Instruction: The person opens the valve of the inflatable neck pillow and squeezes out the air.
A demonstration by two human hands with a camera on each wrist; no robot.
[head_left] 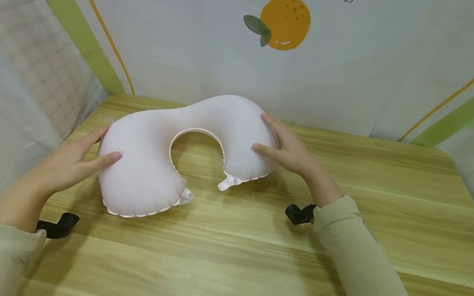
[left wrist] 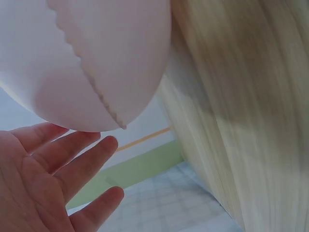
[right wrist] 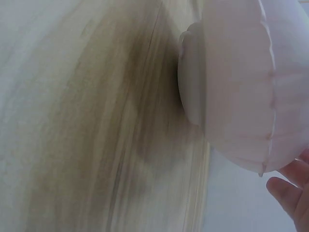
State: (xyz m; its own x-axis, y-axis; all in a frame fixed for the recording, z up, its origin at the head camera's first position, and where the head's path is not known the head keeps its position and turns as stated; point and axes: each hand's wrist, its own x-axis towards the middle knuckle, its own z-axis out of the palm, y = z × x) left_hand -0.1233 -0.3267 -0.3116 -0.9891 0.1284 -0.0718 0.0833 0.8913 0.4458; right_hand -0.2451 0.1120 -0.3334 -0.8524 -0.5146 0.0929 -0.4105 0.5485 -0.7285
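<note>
A pale pink inflatable U-shaped neck pillow (head_left: 134,161), puffed up with air, lies on the wooden table with its opening toward me. My left hand (head_left: 68,160) touches its left end, thumb on the near face and fingers along the outer side. Across the right end rests my right hand (head_left: 288,152), fingers and thumb spread. In the left wrist view, extended fingers (left wrist: 87,164) lie against the rounded, seamed pillow (left wrist: 130,43). The right wrist view shows the pillow (right wrist: 236,96) from its side; only part of the right hand (right wrist: 297,193) appears there.
The wood-grain table (head_left: 220,272) runs back to a white backdrop (head_left: 182,27) printed with an orange. Black wrist-camera mounts (head_left: 58,226) stick out beside both sleeves. Pale fabric (head_left: 4,91) hangs along the left side.
</note>
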